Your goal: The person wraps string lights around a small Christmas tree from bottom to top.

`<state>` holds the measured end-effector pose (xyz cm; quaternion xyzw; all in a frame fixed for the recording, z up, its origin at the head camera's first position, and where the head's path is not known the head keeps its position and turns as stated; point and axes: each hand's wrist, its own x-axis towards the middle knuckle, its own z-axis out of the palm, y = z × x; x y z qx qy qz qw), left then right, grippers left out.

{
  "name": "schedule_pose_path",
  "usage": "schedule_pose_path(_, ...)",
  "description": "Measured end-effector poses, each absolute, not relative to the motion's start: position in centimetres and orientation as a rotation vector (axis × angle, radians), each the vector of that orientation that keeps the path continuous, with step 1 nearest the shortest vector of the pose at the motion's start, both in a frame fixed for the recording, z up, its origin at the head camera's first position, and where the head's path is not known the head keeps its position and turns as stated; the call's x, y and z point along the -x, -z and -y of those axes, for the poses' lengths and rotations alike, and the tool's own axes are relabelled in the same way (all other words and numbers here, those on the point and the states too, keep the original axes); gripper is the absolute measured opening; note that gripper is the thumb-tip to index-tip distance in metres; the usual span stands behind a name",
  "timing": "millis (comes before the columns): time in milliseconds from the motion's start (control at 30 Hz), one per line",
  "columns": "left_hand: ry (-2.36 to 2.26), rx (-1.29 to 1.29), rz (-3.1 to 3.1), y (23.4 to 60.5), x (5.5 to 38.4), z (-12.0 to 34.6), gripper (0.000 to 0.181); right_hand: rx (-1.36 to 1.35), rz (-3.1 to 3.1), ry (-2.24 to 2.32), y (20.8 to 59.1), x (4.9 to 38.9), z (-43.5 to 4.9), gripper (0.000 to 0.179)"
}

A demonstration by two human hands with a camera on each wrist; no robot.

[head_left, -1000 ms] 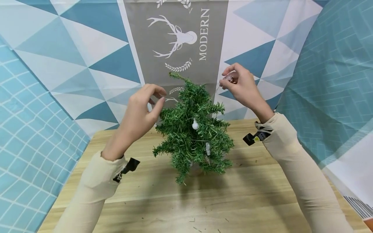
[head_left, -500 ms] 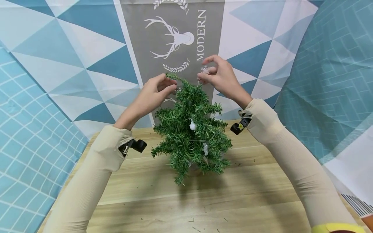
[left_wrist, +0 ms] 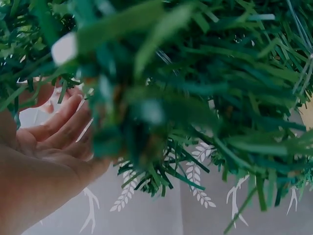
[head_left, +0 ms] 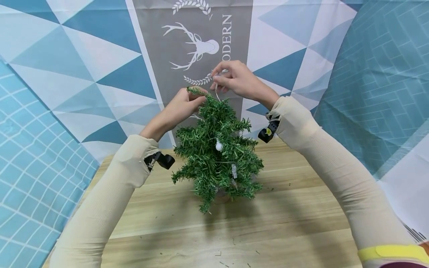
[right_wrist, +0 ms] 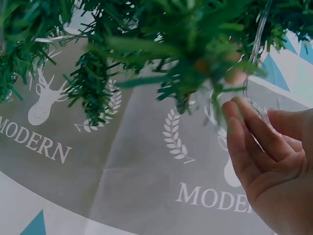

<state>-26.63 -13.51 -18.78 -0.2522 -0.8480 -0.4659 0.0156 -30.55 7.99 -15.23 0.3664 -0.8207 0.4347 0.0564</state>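
Observation:
A small green artificial Christmas tree [head_left: 218, 160] stands upright on the table. My right hand [head_left: 239, 81] is above and just right of its top, pinching a string-light wire [head_left: 217, 93] between thumb and fingers. In the right wrist view that clear wire [right_wrist: 257, 44] runs down from the branches into the hand. My left hand [head_left: 182, 104] is at the left of the treetop, its fingertips behind the branches. Its fingers look loosely extended in the left wrist view; whether they touch a branch is hidden. A white round bulb [head_left: 219, 145] and a clear clip-like piece [head_left: 234, 170] hang on the tree's front.
The wooden table [head_left: 161, 230] carries a few loose green needles near its front. Behind the tree hangs a patterned cloth [head_left: 278, 41] with a deer print. Blue tiled-pattern sheets [head_left: 26, 156] close off the left and right sides.
My right hand has moved left to above the treetop, bringing the wire and a clear snowflake-like ornament along. My left hand has moved up and right, in behind the treetop.

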Motion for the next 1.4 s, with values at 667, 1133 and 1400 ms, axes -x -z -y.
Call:
schedule_pose_path(667,1.556,0.788,2.475,19.5,26.6,12.4,0.026,-1.196,2.480,-1.124,14.7,27.5,-6.8,0.026)
schedule_pose_path(1133,1.488,0.758,2.341,19.6,24.4,13.9,0.024,-1.347,2.252,-1.230,15.9,23.0,-8.4,0.025)
schedule_pose_path(1400,1.497,0.843,2.241,19.6,23.2,14.0,0.027,-1.291,2.140,-1.065,17.4,22.9,-8.2,0.013)
